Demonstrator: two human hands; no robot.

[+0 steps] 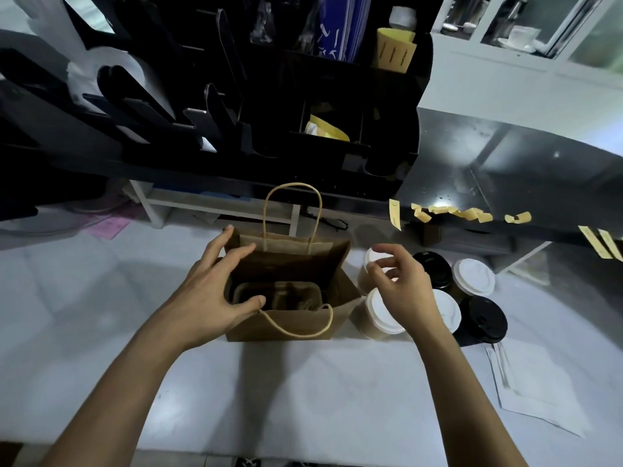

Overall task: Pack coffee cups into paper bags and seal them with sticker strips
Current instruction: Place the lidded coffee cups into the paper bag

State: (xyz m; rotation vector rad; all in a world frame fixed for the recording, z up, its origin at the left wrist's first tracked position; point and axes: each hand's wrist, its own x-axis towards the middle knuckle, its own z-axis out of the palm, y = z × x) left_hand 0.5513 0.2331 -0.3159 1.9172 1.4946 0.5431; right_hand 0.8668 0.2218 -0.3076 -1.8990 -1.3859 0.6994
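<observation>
Brown paper bag (pixel 286 326) held open.
Left hand (pixel 215 291) spreads its rim, a cardboard carrier (pixel 276 294) inside; right hand (pixel 401 284), fingers loosely apart, hovers over lidded cups (pixel 381 315).

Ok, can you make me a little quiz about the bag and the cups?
1. True or false: the paper bag stands open on the table.
2. Which hand holds the bag's mouth open? A) left hand B) right hand
3. Fill in: the cups' lids are white or ____.

Key:
1. True; a cardboard cup holder sits inside.
2. A; the right hand hovers over the white-lidded cups, holding nothing.
3. Black, like the black-lidded cup on the right.
</observation>
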